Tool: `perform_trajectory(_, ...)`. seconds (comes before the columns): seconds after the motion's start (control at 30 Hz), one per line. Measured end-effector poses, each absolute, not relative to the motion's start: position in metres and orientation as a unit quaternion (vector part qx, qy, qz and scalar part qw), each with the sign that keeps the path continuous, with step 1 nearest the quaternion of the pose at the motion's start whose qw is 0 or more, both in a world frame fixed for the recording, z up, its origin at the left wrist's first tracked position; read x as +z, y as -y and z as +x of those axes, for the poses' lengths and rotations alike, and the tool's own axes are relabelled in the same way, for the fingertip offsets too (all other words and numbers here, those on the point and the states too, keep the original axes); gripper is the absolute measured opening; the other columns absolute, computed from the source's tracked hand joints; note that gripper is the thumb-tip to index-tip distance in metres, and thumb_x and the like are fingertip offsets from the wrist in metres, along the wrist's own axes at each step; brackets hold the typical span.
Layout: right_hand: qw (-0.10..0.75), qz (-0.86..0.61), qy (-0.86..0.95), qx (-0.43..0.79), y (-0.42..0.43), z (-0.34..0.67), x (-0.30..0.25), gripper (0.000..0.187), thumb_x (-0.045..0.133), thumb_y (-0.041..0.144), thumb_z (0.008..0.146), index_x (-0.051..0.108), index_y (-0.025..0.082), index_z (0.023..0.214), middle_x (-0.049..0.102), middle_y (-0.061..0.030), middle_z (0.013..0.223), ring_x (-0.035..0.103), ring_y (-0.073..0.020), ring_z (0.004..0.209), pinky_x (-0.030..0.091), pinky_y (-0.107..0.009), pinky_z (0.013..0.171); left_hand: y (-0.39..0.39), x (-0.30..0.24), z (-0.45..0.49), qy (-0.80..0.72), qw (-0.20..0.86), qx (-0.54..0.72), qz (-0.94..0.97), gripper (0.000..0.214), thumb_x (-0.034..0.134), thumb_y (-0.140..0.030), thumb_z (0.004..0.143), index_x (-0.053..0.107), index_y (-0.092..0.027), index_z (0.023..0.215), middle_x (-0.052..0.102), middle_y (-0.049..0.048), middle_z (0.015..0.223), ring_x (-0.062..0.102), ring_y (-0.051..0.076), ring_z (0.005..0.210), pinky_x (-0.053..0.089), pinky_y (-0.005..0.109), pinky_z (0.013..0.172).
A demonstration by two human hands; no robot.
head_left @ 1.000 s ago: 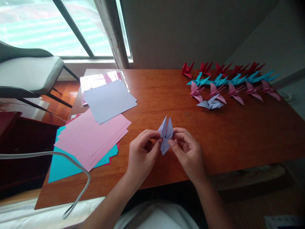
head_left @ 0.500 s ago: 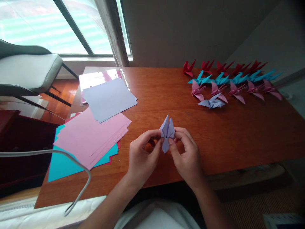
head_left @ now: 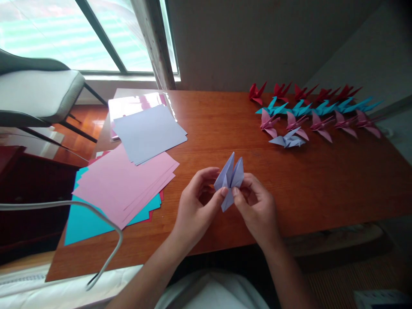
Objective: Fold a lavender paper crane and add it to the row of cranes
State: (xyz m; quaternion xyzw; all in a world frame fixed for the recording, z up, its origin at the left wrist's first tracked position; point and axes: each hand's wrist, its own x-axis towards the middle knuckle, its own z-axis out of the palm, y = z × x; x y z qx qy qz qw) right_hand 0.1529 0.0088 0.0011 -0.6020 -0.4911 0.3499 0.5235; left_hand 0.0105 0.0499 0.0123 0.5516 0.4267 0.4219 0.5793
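Note:
A partly folded lavender origami crane [head_left: 229,178] is held up over the front of the wooden table, two narrow points upward and one point downward. My left hand [head_left: 199,195] pinches its left side, thumb on the near face and fingers curled behind. On the other side, my right hand [head_left: 257,199] grips it between thumb and bent fingers, whose tips are partly hidden behind the paper. A finished lavender paper crane [head_left: 288,139] stands farther back to the right.
Rows of red [head_left: 256,93], blue [head_left: 273,108] and pink paper cranes [head_left: 268,123] fill the table's back right. Left lie lavender sheets [head_left: 149,133], pink sheets [head_left: 119,184] and blue sheets [head_left: 85,223]. A white cable [head_left: 106,221] bends over the left front. A chair [head_left: 41,92] stands by the window.
The folded lavender paper has turned slightly and tilts more to the right, its upper points wider apart. My left fingers have loosened a little behind it; both thumbs remain on its front.

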Motion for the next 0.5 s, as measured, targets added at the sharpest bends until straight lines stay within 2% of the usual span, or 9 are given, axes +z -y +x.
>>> perform_trajectory(0.1,0.521,-0.596,0.480,0.378,-0.008,0.153,0.001,0.011,0.059,0.028,0.092,0.068,0.024,0.098,0.069,-0.0042,0.095,0.066,-0.0199,0.088,0.055,-0.034,0.079,-0.050,0.013,0.010,-0.419,0.625,0.392,0.529,0.012,0.071,-0.027,0.088,0.070,-0.017,0.095,0.072,0.0041,0.085,0.067,0.016,0.075,0.055,0.026,0.068)
perform_trajectory(0.17,0.524,-0.593,0.468,0.393,-0.007,0.151,0.000,0.010,0.061,0.029,0.093,0.068,0.023,0.098,0.069,-0.0046,0.096,0.066,-0.0202,0.089,0.055,-0.035,0.079,-0.050,0.014,0.010,-0.430,0.629,0.392,0.516,0.009,0.072,-0.026,0.086,0.071,-0.017,0.088,0.071,0.0025,0.079,0.065,0.014,0.069,0.052,0.023,0.062)
perform_trajectory(0.27,0.553,-0.587,0.429,0.408,-0.005,0.148,-0.001,0.012,0.067,0.028,0.091,0.065,0.025,0.102,0.069,-0.0039,0.098,0.067,-0.0194,0.089,0.056,-0.033,0.079,-0.051,0.015,0.009,-0.444,0.631,0.404,0.492,0.007,0.074,-0.023,0.084,0.073,-0.016,0.084,0.072,0.0014,0.076,0.064,0.012,0.066,0.050,0.020,0.060)
perform_trajectory(0.4,0.591,-0.568,0.379,0.429,-0.004,0.143,-0.001,0.027,0.072,0.025,0.088,0.061,0.029,0.111,0.068,-0.0014,0.101,0.067,-0.0167,0.093,0.055,-0.029,0.082,-0.053,0.018,0.009,-0.450,0.634,0.414,0.474,0.007,0.076,-0.022,0.082,0.074,-0.016,0.081,0.073,0.0004,0.075,0.065,0.010,0.066,0.050,0.016,0.061)
perform_trajectory(0.5,0.597,-0.551,0.371,0.450,-0.005,0.143,0.000,0.020,0.071,0.024,0.089,0.064,0.027,0.107,0.068,-0.0015,0.098,0.066,-0.0158,0.090,0.055,-0.028,0.081,-0.053,0.020,0.009,-0.449,0.637,0.421,0.464,0.007,0.076,-0.022,0.082,0.074,-0.015,0.084,0.075,0.0004,0.078,0.066,0.010,0.069,0.052,0.016,0.063)
